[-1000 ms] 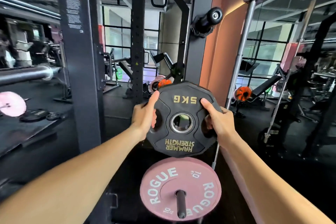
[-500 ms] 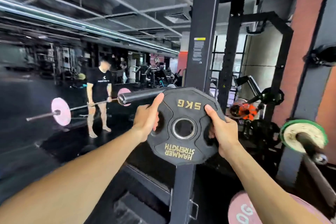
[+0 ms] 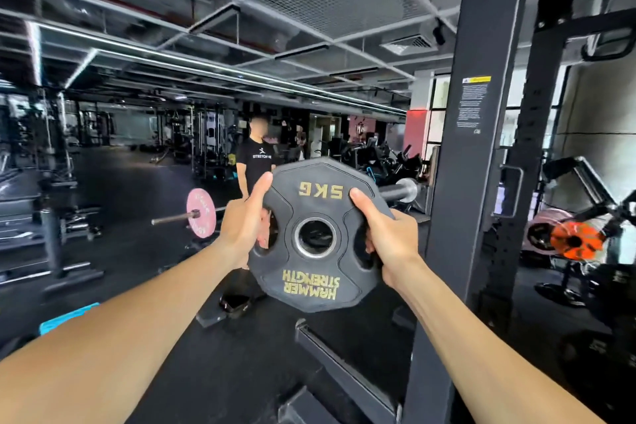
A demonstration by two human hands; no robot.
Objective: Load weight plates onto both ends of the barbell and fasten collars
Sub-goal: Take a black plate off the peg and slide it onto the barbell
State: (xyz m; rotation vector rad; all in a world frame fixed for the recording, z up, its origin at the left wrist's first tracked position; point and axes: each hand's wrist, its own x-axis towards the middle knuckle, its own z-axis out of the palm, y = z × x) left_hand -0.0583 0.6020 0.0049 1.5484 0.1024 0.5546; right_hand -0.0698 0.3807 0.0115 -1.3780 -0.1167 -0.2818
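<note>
I hold a black 5 kg weight plate (image 3: 315, 274) upright in front of me, its gold lettering upside down. My left hand (image 3: 242, 222) grips its left edge through a handle slot, and my right hand (image 3: 387, 239) grips the right edge the same way. Just behind the plate's upper right, the silver sleeve end of a barbell (image 3: 399, 190) pokes out; the plate's centre hole sits lower and left of it. A second barbell with a pink plate (image 3: 200, 213) shows farther off on the left.
A black rack upright (image 3: 471, 182) stands close on the right. A person in a black shirt (image 3: 256, 157) stands beyond the plate. An orange plate (image 3: 574, 239) hangs on storage at the right. A rack base beam (image 3: 340, 365) crosses the floor below.
My view has swung further left and upward with the plate still in both hands. The rack upright has shifted right, and the barbell sleeve end now shows at the plate's right instead of its left.
</note>
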